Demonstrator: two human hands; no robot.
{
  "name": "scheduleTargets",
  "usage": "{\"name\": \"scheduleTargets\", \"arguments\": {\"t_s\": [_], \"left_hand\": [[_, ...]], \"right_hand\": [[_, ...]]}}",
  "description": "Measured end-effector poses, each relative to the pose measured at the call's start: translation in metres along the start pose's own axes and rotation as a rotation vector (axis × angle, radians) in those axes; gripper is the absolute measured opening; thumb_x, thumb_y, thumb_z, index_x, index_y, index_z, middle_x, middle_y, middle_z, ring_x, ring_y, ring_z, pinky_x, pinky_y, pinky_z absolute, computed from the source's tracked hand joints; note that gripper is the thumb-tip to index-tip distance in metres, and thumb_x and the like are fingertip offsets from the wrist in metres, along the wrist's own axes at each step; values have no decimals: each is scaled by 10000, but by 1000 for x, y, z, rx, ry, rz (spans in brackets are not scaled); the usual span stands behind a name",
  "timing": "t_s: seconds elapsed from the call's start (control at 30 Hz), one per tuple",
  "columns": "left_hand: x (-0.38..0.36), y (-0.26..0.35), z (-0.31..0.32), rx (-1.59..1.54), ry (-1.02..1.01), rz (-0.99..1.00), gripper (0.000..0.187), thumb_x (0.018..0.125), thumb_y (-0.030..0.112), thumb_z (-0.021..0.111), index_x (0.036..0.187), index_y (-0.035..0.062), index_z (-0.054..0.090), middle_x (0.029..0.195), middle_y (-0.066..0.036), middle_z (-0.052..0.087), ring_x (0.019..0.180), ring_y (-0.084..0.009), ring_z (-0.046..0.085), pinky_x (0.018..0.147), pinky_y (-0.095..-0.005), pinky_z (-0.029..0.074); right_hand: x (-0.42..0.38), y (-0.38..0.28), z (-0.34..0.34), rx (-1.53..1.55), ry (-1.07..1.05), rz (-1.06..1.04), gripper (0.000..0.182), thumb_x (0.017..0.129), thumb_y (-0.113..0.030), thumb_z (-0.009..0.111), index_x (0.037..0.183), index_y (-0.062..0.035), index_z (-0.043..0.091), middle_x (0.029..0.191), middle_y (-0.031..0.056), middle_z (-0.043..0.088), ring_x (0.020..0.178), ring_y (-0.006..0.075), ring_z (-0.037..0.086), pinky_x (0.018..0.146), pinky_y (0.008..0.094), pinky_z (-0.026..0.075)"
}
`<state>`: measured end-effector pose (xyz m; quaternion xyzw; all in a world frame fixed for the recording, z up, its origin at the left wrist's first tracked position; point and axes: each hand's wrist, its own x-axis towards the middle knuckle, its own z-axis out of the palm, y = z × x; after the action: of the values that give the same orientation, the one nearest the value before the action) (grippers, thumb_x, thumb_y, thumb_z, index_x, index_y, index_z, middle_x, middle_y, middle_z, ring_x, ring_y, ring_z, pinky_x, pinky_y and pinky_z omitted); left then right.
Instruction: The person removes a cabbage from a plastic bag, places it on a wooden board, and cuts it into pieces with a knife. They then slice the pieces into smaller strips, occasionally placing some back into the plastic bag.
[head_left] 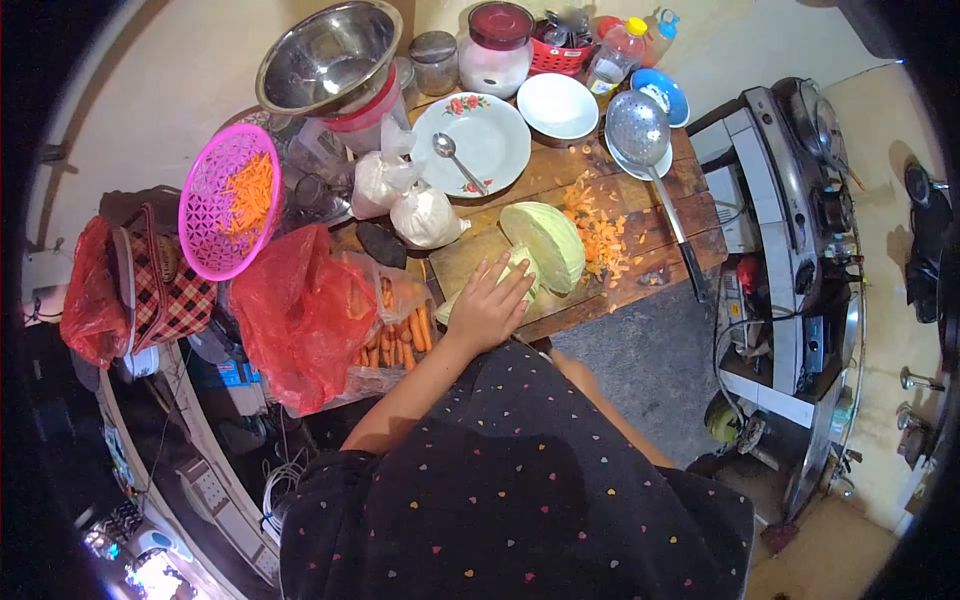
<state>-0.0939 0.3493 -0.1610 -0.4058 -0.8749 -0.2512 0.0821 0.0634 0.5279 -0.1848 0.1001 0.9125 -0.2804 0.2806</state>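
My left hand (pixel 490 303) lies with fingers spread on a cut piece of pale green cabbage (pixel 523 268), pressing it near the board's front edge. Behind that piece, touching it or nearly so, rests a larger cabbage portion (pixel 550 243) with its rounded side up. My right hand (pixel 563 362) is mostly hidden behind the dark, heart-dotted shirt; its fingers do not show. A thin strip (pixel 532 347), perhaps part of a knife blade, shows between my two hands. Orange carrot scraps (pixel 600 245) are scattered to the right of the cabbage.
A skimmer (pixel 638 128) lies at the right, its handle past the table edge. A plate (pixel 495 135) with a spoon and a white bowl (pixel 558 106) stand behind. Left are a pink basket (pixel 195 215) of shredded carrot, a red bag (pixel 290 320) and whole carrots (pixel 400 345).
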Motion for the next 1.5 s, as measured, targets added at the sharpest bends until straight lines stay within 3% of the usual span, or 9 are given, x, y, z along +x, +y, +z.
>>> {"name": "scheduleTargets", "arguments": {"t_s": [0.13, 0.23, 0.33, 0.77, 0.97, 1.07, 1.17, 1.37, 1.5], "left_hand": [[-8, -2, -5, -138, 126, -7, 341, 849, 194, 553, 1174, 101, 598, 1277, -90, 553, 1213, -309, 490, 1016, -464, 375], [-14, -5, -7, -244, 223, -21, 299, 828, 141, 555, 1115, 75, 604, 1187, -110, 577, 1113, -314, 536, 959, -454, 416], [-21, -8, -4, -315, 301, -37, 261, 813, 111, 542, 1060, 48, 602, 1098, -129, 583, 1028, -327, 553, 908, -455, 435], [-44, -6, 1, -337, 458, -134, 272, 815, 144, 471, 1031, 16, 576, 1033, -173, 567, 952, -360, 543, 888, -443, 415], [-31, -8, 28, -582, 755, -329, 294, 895, 221, 386, 1055, 2, 498, 1022, -143, 529, 952, -284, 527, 901, -423, 402], [-28, -2, 27, -1277, 798, -636, 340, 856, 194, 386, 1092, -21, 505, 1064, -147, 542, 1002, -240, 520, 927, -354, 390], [-14, 2, -1, -1170, 818, -705, 350, 839, 162, 405, 1127, -23, 478, 1083, -112, 523, 994, -186, 506, 925, -321, 393], [-46, -19, -13, -1090, 704, -581, 414, 811, 136, 493, 1203, 10, 447, 1115, -66, 487, 1062, -173, 492, 959, -313, 368], [-64, -27, -44, -227, -20, -515, 754, 712, 384, 703, 1298, 7, 415, 1150, -150, 527, 1113, -273, 500, 998, -387, 339]], "right_hand": [[-37, 26, -3, 105, 208, -63, 274, 929, -331, 524, 943, -58, 511, 704, 267, 595, 696, 432, 623, 602, 505, 460], [-32, -1, -16, 270, 265, 115, 302, 920, -352, 550, 971, -57, 508, 744, 245, 614, 719, 427, 626, 608, 476, 469], [-2, -34, -25, 348, 371, -47, 314, 900, -347, 586, 991, -56, 509, 803, 215, 633, 755, 414, 632, 626, 450, 479], [53, -66, -41, 245, 379, -257, 332, 844, -310, 640, 980, -49, 486, 829, 199, 609, 748, 402, 617, 614, 461, 469], [54, -81, -48, 198, 423, -600, 399, 756, -219, 746, 987, -17, 491, 809, 163, 580, 710, 364, 601, 601, 404, 469], [63, -89, -43, 116, 377, -639, 446, 753, -266, 740, 991, -21, 452, 866, 178, 554, 737, 386, 591, 591, 454, 463], [68, -98, -47, 100, 362, -598, 434, 760, -263, 729, 987, -22, 450, 891, 183, 554, 741, 386, 593, 591, 457, 467], [67, -105, -50, 69, 395, -561, 423, 775, -282, 713, 978, -23, 446, 896, 181, 553, 748, 387, 597, 584, 457, 468], [69, -100, -50, 62, 399, -580, 419, 780, -287, 711, 981, -29, 449, 872, 177, 566, 736, 388, 598, 584, 454, 469]]}}
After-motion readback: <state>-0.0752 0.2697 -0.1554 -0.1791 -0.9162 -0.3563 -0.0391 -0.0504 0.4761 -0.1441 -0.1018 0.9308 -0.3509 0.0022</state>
